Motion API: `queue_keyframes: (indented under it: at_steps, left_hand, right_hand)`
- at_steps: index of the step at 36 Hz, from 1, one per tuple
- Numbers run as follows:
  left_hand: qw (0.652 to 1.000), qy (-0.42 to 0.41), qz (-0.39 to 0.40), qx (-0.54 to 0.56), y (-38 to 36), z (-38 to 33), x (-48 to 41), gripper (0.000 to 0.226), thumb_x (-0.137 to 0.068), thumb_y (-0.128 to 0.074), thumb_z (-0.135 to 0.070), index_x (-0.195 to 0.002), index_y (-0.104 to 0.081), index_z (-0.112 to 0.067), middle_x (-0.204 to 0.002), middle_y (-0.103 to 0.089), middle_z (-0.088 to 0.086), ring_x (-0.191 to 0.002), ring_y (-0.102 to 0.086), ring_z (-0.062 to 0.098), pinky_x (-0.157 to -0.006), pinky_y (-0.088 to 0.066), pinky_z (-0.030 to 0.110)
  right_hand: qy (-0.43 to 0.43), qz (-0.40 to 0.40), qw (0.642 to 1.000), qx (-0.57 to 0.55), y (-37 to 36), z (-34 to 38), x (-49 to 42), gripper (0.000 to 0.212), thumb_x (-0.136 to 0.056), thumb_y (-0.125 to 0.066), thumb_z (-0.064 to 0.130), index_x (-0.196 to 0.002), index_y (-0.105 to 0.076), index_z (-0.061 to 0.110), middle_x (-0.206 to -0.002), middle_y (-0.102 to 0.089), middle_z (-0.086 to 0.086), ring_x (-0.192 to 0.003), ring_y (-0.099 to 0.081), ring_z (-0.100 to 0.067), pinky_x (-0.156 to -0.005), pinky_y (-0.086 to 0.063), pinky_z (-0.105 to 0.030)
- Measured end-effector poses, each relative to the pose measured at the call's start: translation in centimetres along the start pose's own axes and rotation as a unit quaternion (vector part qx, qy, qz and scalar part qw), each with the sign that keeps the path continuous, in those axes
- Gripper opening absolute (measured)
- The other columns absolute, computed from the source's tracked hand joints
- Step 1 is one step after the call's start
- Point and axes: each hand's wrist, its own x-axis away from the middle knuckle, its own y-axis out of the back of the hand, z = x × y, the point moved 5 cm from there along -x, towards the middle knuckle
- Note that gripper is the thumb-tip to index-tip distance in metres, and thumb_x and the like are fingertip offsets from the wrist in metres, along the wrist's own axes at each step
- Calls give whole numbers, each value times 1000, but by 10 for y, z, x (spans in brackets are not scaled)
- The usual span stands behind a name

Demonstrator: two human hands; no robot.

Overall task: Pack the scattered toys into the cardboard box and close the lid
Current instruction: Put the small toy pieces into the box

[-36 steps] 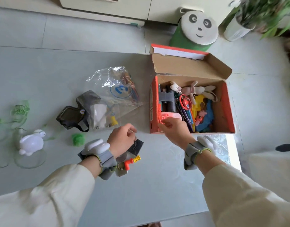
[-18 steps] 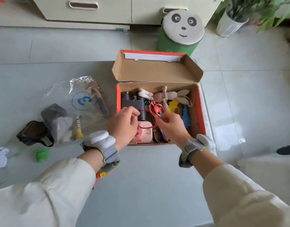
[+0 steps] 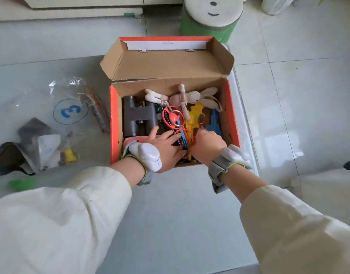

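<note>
Box: your cardboard box (image 3: 114,123) stands toward the right edge of the bench (image 3: 170,224), orange outside and plain brown inside.
Lid: the lid (image 3: 166,64) is up, hinged at the far wall and leaning away from you. A white label strip runs along its front flap, with print too small to read.
Left hand: your left hand (image 3: 166,143) lies inside the box at the near wall, fingers stretched out flat on the toys and gripping nothing.
Right hand: your right hand (image 3: 207,140) reaches in just beside it, fingertips down among the toys. Whether they pinch anything cannot be told.
Toys in the box: grey binoculars (image 3: 138,115) lie against the left wall and a plush rabbit (image 3: 188,97) along the far wall. A red ring toy (image 3: 174,116) sits in the middle. A yellow toy gun (image 3: 195,117) and a blue toy (image 3: 214,123) lie to the right, and a pink toy (image 3: 130,139) is in the near-left corner, under your left wrist.
Writing: the clear plastic bag (image 3: 71,111) left of the box carries a blue "3" in a blue circle.
Still out on the bench: a black pouch (image 3: 8,157) at the left edge and a blurred green thing (image 3: 20,183) nearer you.
Floor: a panda-faced stool (image 3: 211,14) stands beyond the far edge.
</note>
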Motion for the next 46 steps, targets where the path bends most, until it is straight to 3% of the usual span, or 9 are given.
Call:
queue_keyframes:
  at_steps: [5,8,11,14,19,29,35,40,46]
  left_hand:
    - [998,-2,34,-52,1,3,5,52,-99,-15,-46,-127,-56,-28,-154,-23,-3,-144,-11,17,-114,2,52]
    - [998,1,56,-11,7,6,15,52,-100,-14,-45,-129,-52,-27,-156,-19,-2,-145,-8,15,-115,4,51]
    - [996,-29,-67,52,29,10,38,55,-99,-14,-43,-119,-61,-22,-145,-41,0,-138,-29,16,-113,-14,42]
    - [967,-25,-230,104,52,34,79,55,-91,-21,-36,-89,-70,-10,-100,-68,6,-97,-62,29,-84,-46,40]
    - [945,93,-271,155,53,91,156,31,-93,-33,-27,-97,-60,-12,-94,-63,5,-83,-59,27,-70,-50,41]
    - [931,286,-93,204,-75,210,260,22,-92,-50,-24,-112,-54,-16,-119,-53,4,-107,-54,28,-77,-46,37]
    - [940,261,-28,218,-139,213,273,32,-90,-55,-38,-117,-51,-22,-121,-45,-1,-117,-45,19,-83,-42,33]
    - [952,220,-39,209,-166,204,271,39,-85,-58,-45,-114,-52,-21,-117,-44,1,-114,-43,21,-82,-40,33]
    - [954,185,-88,220,-177,196,260,39,-82,-62,-44,-108,-54,-16,-110,-47,4,-107,-47,24,-82,-41,36]
  right_hand:
    - [4,-37,999,-39,6,-6,10,20,-86,-49,18,-100,-58,8,-91,-60,-10,-75,-52,-30,-62,-40,-29]
    - [45,-68,989,-124,16,-4,21,22,-89,-44,17,-93,-63,8,-92,-67,-10,-81,-59,-28,-70,-50,-33]
    - [95,-103,972,-186,31,12,38,21,-92,-46,15,-98,-65,7,-90,-69,-12,-86,-62,-27,-78,-52,-36]
    - [130,-124,965,-192,38,43,61,19,-91,-49,13,-97,-66,6,-92,-69,-14,-86,-62,-30,-77,-50,-35]
    - [170,-96,958,-209,23,104,88,18,-88,-51,12,-93,-68,6,-89,-70,-14,-85,-63,-31,-78,-50,-37]
    - [201,43,970,-126,-89,234,118,20,-87,-54,16,-102,-64,8,-101,-67,-12,-94,-61,-31,-81,-49,-32]
    - [184,69,980,-12,-151,247,123,23,-85,-57,24,-105,-58,14,-104,-59,-6,-96,-58,-29,-77,-49,-33]
    - [229,14,967,109,-185,269,130,34,-89,-55,23,-121,-48,15,-115,-49,-5,-107,-51,-26,-66,-37,-30]
    - [153,-20,982,111,-199,274,123,37,-87,-60,23,-115,-45,4,-116,-43,-13,-101,-53,-32,-64,-43,-38]
